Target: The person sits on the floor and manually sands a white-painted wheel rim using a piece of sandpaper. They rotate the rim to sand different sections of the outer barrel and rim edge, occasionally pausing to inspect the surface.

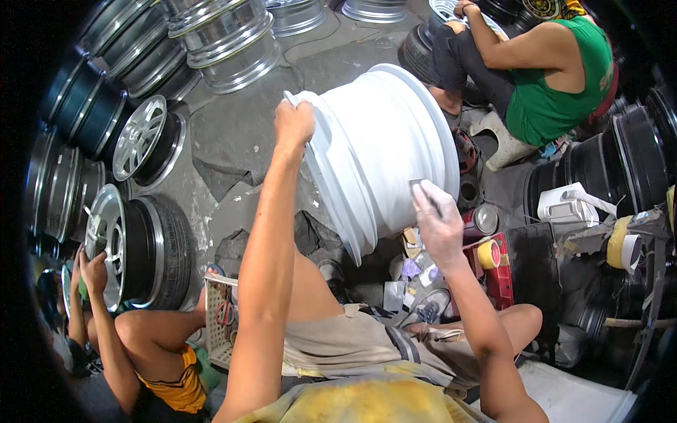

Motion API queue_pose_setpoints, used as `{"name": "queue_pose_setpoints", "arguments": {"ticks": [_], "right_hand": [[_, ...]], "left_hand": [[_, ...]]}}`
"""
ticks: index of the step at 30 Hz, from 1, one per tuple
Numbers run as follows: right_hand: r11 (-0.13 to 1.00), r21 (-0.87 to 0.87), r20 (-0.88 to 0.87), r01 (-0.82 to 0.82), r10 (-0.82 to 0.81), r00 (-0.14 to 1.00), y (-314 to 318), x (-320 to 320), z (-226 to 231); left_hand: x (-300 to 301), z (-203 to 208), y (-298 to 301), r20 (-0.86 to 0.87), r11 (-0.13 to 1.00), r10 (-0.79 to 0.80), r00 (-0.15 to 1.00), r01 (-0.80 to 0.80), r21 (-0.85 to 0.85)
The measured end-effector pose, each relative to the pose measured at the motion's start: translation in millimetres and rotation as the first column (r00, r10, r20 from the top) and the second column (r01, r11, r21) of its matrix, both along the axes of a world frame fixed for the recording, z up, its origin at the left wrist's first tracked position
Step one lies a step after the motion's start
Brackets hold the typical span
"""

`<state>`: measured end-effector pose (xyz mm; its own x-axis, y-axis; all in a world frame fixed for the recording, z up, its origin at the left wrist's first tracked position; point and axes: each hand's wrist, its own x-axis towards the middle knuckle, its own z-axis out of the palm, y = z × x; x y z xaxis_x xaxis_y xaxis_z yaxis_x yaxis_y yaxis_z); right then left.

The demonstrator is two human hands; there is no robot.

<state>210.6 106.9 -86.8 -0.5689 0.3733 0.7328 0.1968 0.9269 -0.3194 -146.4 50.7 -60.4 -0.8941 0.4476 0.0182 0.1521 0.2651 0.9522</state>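
Note:
In front of me a white-coated car wheel rim (374,141) is tilted on its side, its barrel facing up toward me. My left hand (295,127) is closed around the rim's left edge. My right hand (440,222), whitened with dust, presses a small dark grey piece of sandpaper (415,183) against the lower right of the barrel. Most of the sandpaper is hidden under my fingers. The rim's underside and what it rests on do not show clearly.
Wheel rims (226,49) stand stacked at the back left. Two people work nearby, one in a green top (557,84), another at the left with a silver wheel (106,233). A plastic basket (220,317) and a red crate (497,275) with yellow tape flank me.

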Motion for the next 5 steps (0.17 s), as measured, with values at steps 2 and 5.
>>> {"name": "queue_pose_setpoints", "arguments": {"ticks": [2, 5], "right_hand": [[0.978, 0.208, 0.117, 0.015, -0.040, 0.992, 0.9, -7.4, -2.2], [0.952, 0.305, 0.185, 0.033, -0.093, 0.978, 5.8, -10.4, -23.1]], "left_hand": [[13.5, 6.6, -0.8, 0.003, 0.999, 0.036, 0.999, -0.036, 0.007], [11.2, -8.6, -0.8, -0.035, 0.998, 0.060, 0.998, -0.060, -0.008]]}}
